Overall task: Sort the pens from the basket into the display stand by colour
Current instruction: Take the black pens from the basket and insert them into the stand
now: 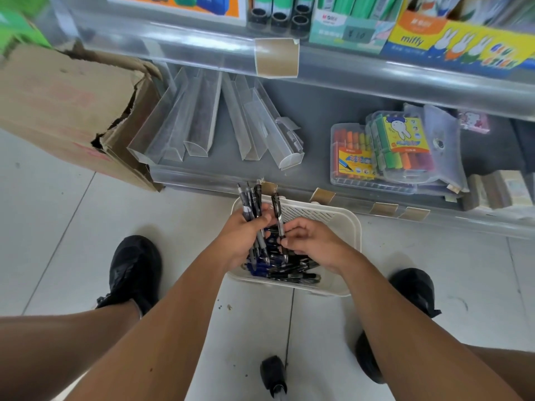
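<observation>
Seen from above: left hand clamped round a bunch of dark retractable pens, right hand pinching a single black pen mid-barrel, over a cream slatted plastic basket of pens; probably light, stiff, smooth, best gripped mid-barrel.

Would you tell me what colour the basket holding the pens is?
The basket is cream white, seen in the head view.

Pale tiled floor, with a white basket of pens (dark and blue) and a torn cardboard box; grey bottom shelf with clear plastic troughs and marker cases.
</observation>
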The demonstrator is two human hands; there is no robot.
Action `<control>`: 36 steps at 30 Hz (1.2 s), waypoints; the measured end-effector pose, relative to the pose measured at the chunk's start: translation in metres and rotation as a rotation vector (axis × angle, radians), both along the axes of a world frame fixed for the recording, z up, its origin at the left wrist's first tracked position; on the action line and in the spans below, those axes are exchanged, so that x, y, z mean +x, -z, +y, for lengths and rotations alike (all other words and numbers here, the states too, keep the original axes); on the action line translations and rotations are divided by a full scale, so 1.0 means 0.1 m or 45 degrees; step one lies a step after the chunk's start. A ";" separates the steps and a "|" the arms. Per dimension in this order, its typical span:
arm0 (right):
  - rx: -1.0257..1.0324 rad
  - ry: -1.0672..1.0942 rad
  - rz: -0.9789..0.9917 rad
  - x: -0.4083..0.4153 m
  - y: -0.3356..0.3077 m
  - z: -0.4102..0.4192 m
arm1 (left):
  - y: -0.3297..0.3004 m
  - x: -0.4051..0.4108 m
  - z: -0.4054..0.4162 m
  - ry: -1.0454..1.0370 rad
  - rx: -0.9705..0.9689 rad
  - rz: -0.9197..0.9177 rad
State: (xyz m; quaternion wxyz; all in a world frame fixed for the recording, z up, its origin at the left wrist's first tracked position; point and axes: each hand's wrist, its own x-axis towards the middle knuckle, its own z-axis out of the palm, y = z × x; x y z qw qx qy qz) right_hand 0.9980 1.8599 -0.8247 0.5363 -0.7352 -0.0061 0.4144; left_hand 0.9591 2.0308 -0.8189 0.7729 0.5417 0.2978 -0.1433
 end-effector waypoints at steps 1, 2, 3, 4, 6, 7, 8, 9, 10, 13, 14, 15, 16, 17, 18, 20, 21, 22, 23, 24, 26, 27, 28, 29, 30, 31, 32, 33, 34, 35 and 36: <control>0.013 -0.002 -0.001 0.01 -0.03 0.01 | -0.01 -0.01 0.00 0.013 -0.014 0.000; 0.025 -0.010 0.004 0.01 -0.07 0.03 | -0.03 -0.02 -0.01 0.026 -0.029 -0.006; 0.040 -0.023 0.008 0.02 -0.11 0.05 | -0.05 -0.03 -0.01 0.043 -0.050 -0.019; 0.048 -0.039 0.002 0.02 -0.15 0.07 | -0.09 -0.03 -0.02 0.058 -0.085 -0.037; 0.040 -0.065 -0.050 0.03 -0.23 0.12 | -0.16 -0.03 -0.04 0.068 -0.166 -0.086; 0.028 -0.071 -0.088 0.04 -0.27 0.13 | -0.19 -0.03 -0.04 0.073 -0.193 -0.113; 0.016 -0.077 -0.130 0.05 -0.32 0.15 | -0.23 -0.02 -0.04 0.077 -0.210 -0.133; 0.001 -0.080 -0.173 0.06 -0.37 0.16 | -0.27 -0.01 -0.04 0.083 -0.216 -0.152; -0.020 -0.089 -0.220 0.08 -0.42 0.17 | -0.31 0.01 -0.04 0.084 -0.205 -0.171; -0.057 -0.075 -0.329 0.14 -0.60 0.17 | -0.47 0.09 -0.07 0.054 -0.061 -0.242; -0.041 -0.044 -0.340 0.16 -0.67 0.17 | -0.54 0.12 -0.08 0.040 -0.028 -0.273; -0.016 -0.019 -0.353 0.18 -0.75 0.16 | -0.61 0.16 -0.08 0.027 -0.004 -0.305; 0.004 -0.004 -0.376 0.20 -0.84 0.16 | -0.69 0.19 -0.08 0.017 0.013 -0.338; 0.014 -0.001 -0.412 0.22 -0.94 0.15 | -0.78 0.22 -0.07 0.013 0.028 -0.372; 0.031 0.001 -0.450 0.24 -1.05 0.14 | -0.87 0.26 -0.06 0.017 0.038 -0.406; 0.101 0.025 -0.523 0.28 -1.27 0.13 | -1.05 0.31 -0.02 0.040 0.050 -0.482; 0.132 0.040 -0.567 0.31 -1.37 0.12 | -1.15 0.33 -0.01 0.052 0.063 -0.518; 0.150 0.048 -0.618 0.32 -1.48 0.12 | -1.25 0.34 0.01 0.067 0.082 -0.554; 0.148 0.052 -0.676 0.34 -1.60 0.12 | -1.36 0.36 0.01 0.080 0.101 -0.587; 0.147 0.056 -0.733 0.34 -1.71 0.13 | -1.46 0.37 0.01 0.087 0.112 -0.618; 0.146 0.078 -0.839 0.36 -1.93 0.15 | -1.69 0.40 0.01 0.083 0.117 -0.674; 0.148 0.093 -0.887 0.36 -2.04 0.15 | -1.82 0.42 0.00 0.081 0.122 -0.707; 0.152 0.105 -0.933 0.36 -2.17 0.16 | -1.96 0.43 0.01 0.080 0.141 -0.740; 0.155 0.117 -0.977 0.37 -2.29 0.17 | -2.11 0.45 0.01 0.082 0.157 -0.773; 0.159 0.134 -1.016 0.37 -2.42 0.19 | -2.26 0.45 0.01 0.083 0.168 -0.803; 0.172 0.159 -1.051 0.37 -2.54 0.20 | -2.41 0.45 0.02 0.085 0.174 -0.838; 0.199 0.187 -1.088 0.37 -2.69 0.21 | -2.58 0.47 0.02 0.090 0.190 -0.878; 0.220 0.212 -1.124 0.37 -2.82 0.22 | -2.72 0.48 0.01 0.096 0.209 -0.913; 0.234 0.228 -1.169 0.38 -2.95 0.23 | -2.86 0.49 0.01 0.099 0.229 -0.950; 0.244 0.237 -1.225 0.38 -3.09 0.24 | -3.00 0.51 0.01 0.107 0.250 -0.989; 0.258 0.240 -1.272 0.38 -3.22 0.25 | -3.14 0.52 0.00 0.124 0.270 -1.028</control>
